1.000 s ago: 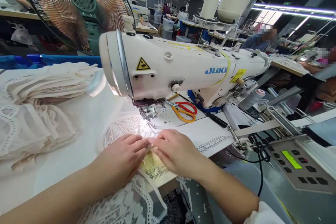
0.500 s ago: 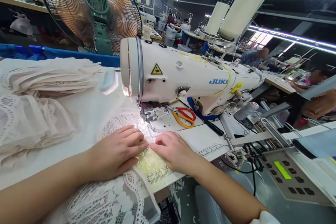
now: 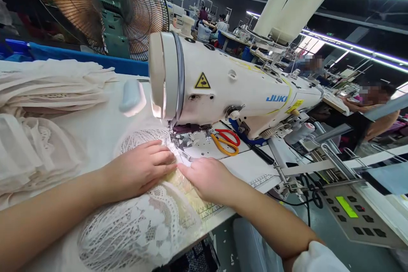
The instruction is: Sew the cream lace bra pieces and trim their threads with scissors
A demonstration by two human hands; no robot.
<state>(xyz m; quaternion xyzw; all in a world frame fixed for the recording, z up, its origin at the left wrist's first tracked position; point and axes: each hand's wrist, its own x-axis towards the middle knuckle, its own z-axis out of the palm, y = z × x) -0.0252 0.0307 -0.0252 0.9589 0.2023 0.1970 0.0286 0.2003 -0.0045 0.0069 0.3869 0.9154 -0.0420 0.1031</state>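
A piece of white lace fabric (image 3: 130, 229) lies over the table's front edge and runs up under the needle area of a white sewing machine (image 3: 204, 80). My left hand (image 3: 140, 170) rests flat on the lace, fingers close together and pointing at the presser foot (image 3: 178, 142). Just right of it, my right hand (image 3: 207, 178) has its fingers curled and its thumb stretched toward my left fingertips, closed at the fabric's edge in front of the foot. What lies between those right fingers is mostly hidden. Both hands are close to the needle.
Red-and-yellow-handled snips (image 3: 226, 141) lie beside the machine bed. Stacked lace pieces (image 3: 41, 144) and a pale blue rounded object (image 3: 131, 97) sit at left. A large fan (image 3: 111, 8) stands behind. A control panel (image 3: 353, 212) is at right. People work farther back.
Both hands have shifted slightly toward the machine. The left hand lies flatter, and the near part of the lace has spread out to the right along the table edge. The view has shifted slightly.
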